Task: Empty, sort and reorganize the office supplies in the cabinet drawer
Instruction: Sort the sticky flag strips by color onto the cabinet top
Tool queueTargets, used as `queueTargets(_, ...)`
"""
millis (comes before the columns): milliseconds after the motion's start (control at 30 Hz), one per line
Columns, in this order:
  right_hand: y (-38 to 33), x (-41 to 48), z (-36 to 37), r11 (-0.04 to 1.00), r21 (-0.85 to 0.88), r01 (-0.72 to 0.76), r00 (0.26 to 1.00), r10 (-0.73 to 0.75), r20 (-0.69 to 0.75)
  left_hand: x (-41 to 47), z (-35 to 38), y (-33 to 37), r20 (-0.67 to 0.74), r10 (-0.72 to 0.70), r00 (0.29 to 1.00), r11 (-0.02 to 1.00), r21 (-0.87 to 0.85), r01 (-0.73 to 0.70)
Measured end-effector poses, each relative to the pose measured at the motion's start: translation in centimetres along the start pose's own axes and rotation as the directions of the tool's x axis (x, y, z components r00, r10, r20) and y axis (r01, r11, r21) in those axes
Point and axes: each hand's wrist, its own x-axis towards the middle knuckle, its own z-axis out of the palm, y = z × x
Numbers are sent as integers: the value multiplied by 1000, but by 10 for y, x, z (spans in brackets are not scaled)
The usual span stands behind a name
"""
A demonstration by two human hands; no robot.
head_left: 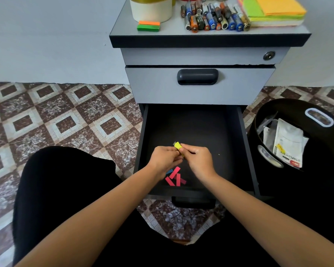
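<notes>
Yellow first: pinching a small stack of tabs [178,147] between left hand [165,158] and right hand [198,158] over the open drawer [246,151], apparently squaring it by colour, pink strips [175,177] loose on its floor.

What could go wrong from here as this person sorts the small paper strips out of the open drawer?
1. The yellow strips, pinched between the left hand and right hand, may slip and scatter into the drawer.
2. The blue strip, half hidden beside the pink strips, could be missed.
3. The loose batteries near the front edge of the cabinet top might roll off.
</notes>
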Motion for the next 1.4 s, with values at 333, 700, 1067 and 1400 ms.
queueTargets(333,-5,9,-7,998,-21,-55,994,57,98,4,-10,4,-23,100,995,990,100,-97)
queueTargets(700,-13,16,-25,992,-1,-129,974,127,190,2,-19,15,197,315,928,765,525,-372)
queueTargets(1067,-27,17,-41,898,-410,162,924,8,383,2,-25,18,316,378,870,505,717,-480)
queueTargets(1400,-30,11,-42,643,-649,406,871,-56,489,3,-27,18,411,335,848,383,762,-522)
